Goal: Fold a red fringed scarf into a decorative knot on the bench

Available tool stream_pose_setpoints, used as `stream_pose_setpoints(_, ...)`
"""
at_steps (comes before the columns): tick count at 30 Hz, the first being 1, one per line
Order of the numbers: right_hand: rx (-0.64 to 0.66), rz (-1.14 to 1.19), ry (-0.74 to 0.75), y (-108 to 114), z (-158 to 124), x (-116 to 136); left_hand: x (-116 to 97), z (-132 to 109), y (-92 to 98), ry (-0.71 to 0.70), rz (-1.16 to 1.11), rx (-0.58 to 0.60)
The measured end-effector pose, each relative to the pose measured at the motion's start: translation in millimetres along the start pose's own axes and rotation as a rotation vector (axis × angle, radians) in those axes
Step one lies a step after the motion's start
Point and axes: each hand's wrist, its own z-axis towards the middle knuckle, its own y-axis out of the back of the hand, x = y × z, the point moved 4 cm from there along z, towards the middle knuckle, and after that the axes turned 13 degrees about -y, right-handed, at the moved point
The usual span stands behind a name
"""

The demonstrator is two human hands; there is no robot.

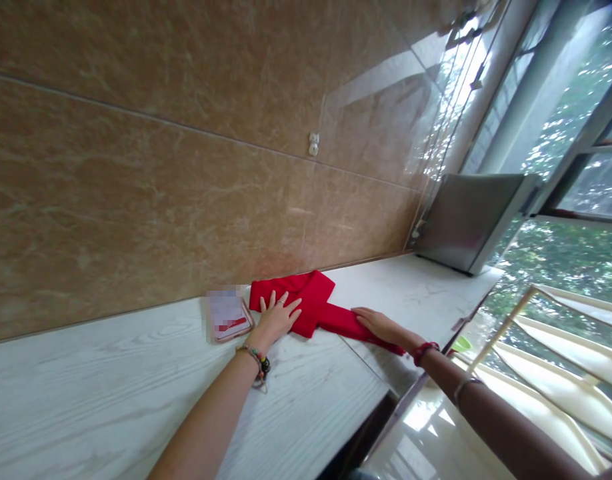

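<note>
Where both palms press flat, red cloth [313, 303] folded, left hand [276, 319], right hand [381, 325] fingers spread.

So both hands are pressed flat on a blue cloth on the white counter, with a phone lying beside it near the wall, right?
Not quite: the cloth is red, not blue, as the head view shows. The rest holds: the left hand and right hand lie flat on it on the white counter, with the phone beside it near the wall.

Bright daylight from the window [576, 133] glares on tilted, edge-warped tiles [386, 120].
</note>
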Motion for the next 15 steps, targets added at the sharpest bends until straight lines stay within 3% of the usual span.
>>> stream_pose_setpoints(3, -0.052, -0.102, -0.047, 15, -22, -40, 0, 1, -0.3, 0.007, -0.006, 0.001)
stream_pose_setpoints(6, -0.043, -0.172, -0.059, 36, -29, -57, -2, 1, 2.1, 0.015, 0.000, -0.015)
stream_pose_setpoints(10, -0.100, -0.161, -0.027, 44, -10, -28, -11, 2, 11.8, -0.026, 0.034, -0.053)
stream_pose_setpoints(15, -0.108, -0.079, 0.080, 8, 4, 24, -27, 1, 17.0, -0.299, 0.057, -0.025)
